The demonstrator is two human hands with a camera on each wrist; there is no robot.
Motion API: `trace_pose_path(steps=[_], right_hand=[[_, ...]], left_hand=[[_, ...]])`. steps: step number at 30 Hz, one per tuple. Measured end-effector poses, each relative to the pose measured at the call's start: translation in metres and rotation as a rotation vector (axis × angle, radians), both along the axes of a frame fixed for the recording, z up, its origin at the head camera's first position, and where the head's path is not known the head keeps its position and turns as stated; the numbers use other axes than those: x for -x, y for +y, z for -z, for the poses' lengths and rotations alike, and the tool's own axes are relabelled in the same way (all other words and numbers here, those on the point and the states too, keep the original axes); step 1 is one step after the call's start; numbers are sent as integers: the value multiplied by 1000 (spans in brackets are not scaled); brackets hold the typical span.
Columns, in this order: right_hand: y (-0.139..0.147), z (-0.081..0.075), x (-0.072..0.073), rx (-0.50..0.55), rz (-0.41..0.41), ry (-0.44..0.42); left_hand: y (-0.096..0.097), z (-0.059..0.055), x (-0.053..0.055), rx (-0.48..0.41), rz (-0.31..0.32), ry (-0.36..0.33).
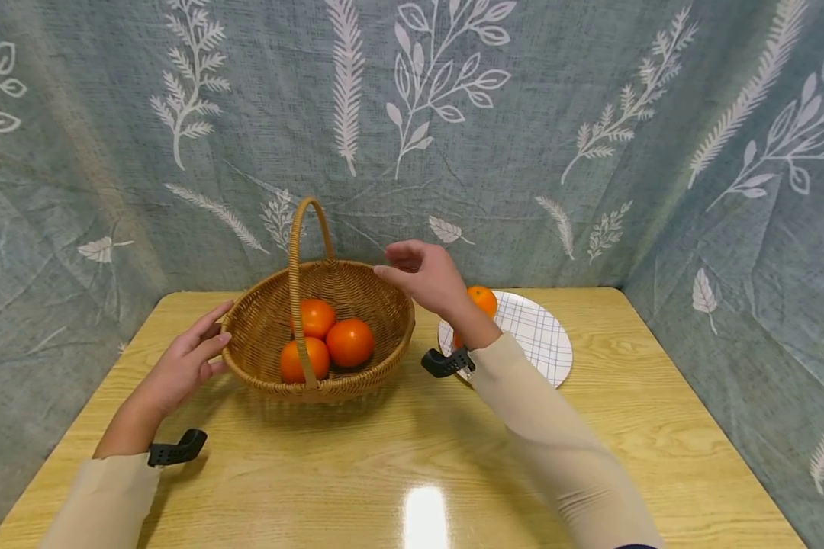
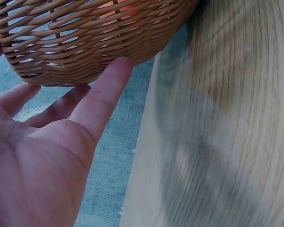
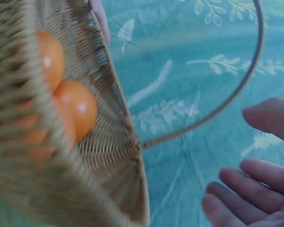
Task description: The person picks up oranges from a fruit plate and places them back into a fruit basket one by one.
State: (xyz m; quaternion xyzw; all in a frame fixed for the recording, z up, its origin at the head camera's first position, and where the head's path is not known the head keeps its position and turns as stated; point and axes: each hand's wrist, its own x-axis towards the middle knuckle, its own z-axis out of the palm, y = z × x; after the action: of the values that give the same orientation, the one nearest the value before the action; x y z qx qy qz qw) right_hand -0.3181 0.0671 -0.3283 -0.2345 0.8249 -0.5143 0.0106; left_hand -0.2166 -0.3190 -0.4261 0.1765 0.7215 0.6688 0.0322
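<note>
A brown wicker basket [image 1: 247, 377] with a tall arched handle [image 1: 294, 259] stands toward the back left of the table. Inside it lie three smooth, round orange-red fruits [image 1: 350, 342], touching one another. My left hand [image 1: 185, 364] is at the basket's left side, its thumb by the rim and its fingers stretched along the outer wall. In the left wrist view, a fingertip [image 2: 119, 66] rests against the weave from below. Above the right rim hovers my right hand [image 1: 431, 277], fingers loosely bent and holding nothing. The right wrist view shows its palm and fingers [image 3: 246, 194] apart from the handle.
Right of the basket lies a white plate [image 1: 545, 347] with a blue grid pattern. An orange fruit [image 1: 482, 300] sits on it, and more orange shows behind my right wrist. A grey-green curtain [image 1: 494, 191] with white leaves hangs behind and beside the wooden table [image 1: 357, 473].
</note>
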Motion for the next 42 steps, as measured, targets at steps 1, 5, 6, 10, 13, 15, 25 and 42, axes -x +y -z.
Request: trace_pose_path(steps=[1,5,6,10,13,15,25,42], right_hand=[[5,2,-1,28,19,10],[27,12,-9,125,78,7],[32,15,-11,136,94,6],[51,27,-20,144,162,18],[63,38,-25,141,198,44],[70,46,-28,145,218,61],[95,77,-34,226,338,149],[112,113,-42,193,468,63]], left_hand=[[0,0,0,-1,0,0],[-1,-1,-1,1,0,-2],[-1,-1,-1,6,-2,-3],[-2,-2,0,34,-8,-9],[-2,-3,0,43,-14,-8],[-2,-3,1,35,-15,-5],[-2,0,2,7,-5,3],[-1,1,2,-36,22,13]])
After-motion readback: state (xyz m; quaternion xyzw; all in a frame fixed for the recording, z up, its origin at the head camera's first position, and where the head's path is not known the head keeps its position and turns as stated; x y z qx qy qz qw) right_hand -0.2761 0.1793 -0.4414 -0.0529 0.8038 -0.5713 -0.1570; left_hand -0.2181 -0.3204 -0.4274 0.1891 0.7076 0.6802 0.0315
